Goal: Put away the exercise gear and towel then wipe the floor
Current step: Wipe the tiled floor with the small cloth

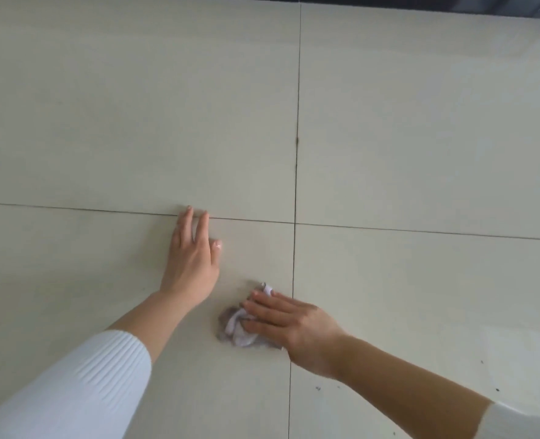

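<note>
Two hands were low over a pale tiled floor [421, 137]. The left hand [192, 264] lay flat on the tile, fingers straight and slightly spread, tips at a crosswise grout line [72, 208], holding nothing. The right hand [291, 324] pressed a crumpled cloth [235, 331] onto the floor with its fingers stretched out over it. The cloth sat just left of the lengthwise grout line, near the left hand but apart from it.

Judged by its folds, the cloth was light, soft and limp. It would probably bunch or slide out under a moving palm, so it was best pinned through its middle with a flat hand, or gathered at its bunched centre to lift.

Part of the cloth was hidden under the right palm, and whether it was damp could not be told. No exercise gear appeared. Dark specks [318, 388] near the right forearm were too small to identify, and a dark strip [421, 1] at the top was cut off.
</note>
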The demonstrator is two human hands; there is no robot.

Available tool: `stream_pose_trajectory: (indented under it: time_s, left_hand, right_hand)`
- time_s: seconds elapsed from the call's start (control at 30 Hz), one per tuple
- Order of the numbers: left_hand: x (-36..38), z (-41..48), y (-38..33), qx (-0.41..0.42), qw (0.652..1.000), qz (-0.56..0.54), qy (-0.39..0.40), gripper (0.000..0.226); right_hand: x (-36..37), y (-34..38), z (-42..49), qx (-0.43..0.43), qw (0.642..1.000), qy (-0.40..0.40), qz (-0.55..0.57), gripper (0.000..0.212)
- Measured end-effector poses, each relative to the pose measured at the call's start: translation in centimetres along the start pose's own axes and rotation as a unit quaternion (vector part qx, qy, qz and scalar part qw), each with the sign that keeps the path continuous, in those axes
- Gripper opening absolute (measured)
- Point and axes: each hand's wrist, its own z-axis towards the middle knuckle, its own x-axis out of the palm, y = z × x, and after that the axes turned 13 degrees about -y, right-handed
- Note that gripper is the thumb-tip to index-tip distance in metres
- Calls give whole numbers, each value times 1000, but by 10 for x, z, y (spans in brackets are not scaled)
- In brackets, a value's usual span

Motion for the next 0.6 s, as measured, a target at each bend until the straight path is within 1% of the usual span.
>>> stream_pose_trajectory:
  time_s: [0.03,0.07,0.1,0.13,0.17,0.2,0.23,0.3,0.33,0.37,0.4,0.43,0.47,0.53,0.57,0.6]
  left_hand:
    - [-5,-10,-3,3,1000,18,12,56]
    - [-8,-17,-3,11,998,42,41,58]
    - [-13,-25,0,29,994,73,76,59]
    - [-21,-34,4,57,986,113,108,62]
    - [-30,-41,11,80,975,152,142,64]
    - [-40,-49,17,91,963,182,174,65]
    - [-46,-57,23,89,958,197,190,66]
    - [-52,-69,32,73,962,183,190,66]
    - [-53,-73,36,71,964,173,190,68]
    - [-53,-75,42,76,963,173,191,73]
    - [-55,-75,49,85,961,179,193,79]
    - [-58,-73,57,89,959,190,192,81]
    - [-62,-71,66,81,957,205,188,76]
    - [-69,-66,86,44,957,227,177,69]
    - [-71,-65,93,27,958,228,172,69]
    - [-72,-64,100,14,960,223,168,71]
  right_hand:
    - [-2,5,-9,-36,999,25,-3,50]
    - [-6,3,-13,-53,998,38,-13,49]
    - [-9,-3,-14,-48,998,40,-27,52]
    - [-15,-11,-15,-22,999,26,-41,57]
    - [-21,-22,-15,24,998,-6,-55,64]
    - [-29,-34,-14,94,992,-42,-66,69]
    - [-39,-46,-13,180,978,-75,-75,73]
    - [-59,-65,-10,354,926,-97,-91,79]
    - [-66,-72,-9,421,896,-100,-97,77]
    - [-70,-79,-6,468,872,-99,-105,73]
    - [-72,-83,-1,497,855,-101,-112,69]
    - [-69,-85,5,513,844,-107,-116,68]
    - [-64,-85,13,522,837,-113,-118,67]
    - [-48,-79,30,528,831,-129,-117,67]
    - [-39,-72,39,523,833,-139,-113,67]
    - [-28,-62,48,505,843,-150,-105,67]
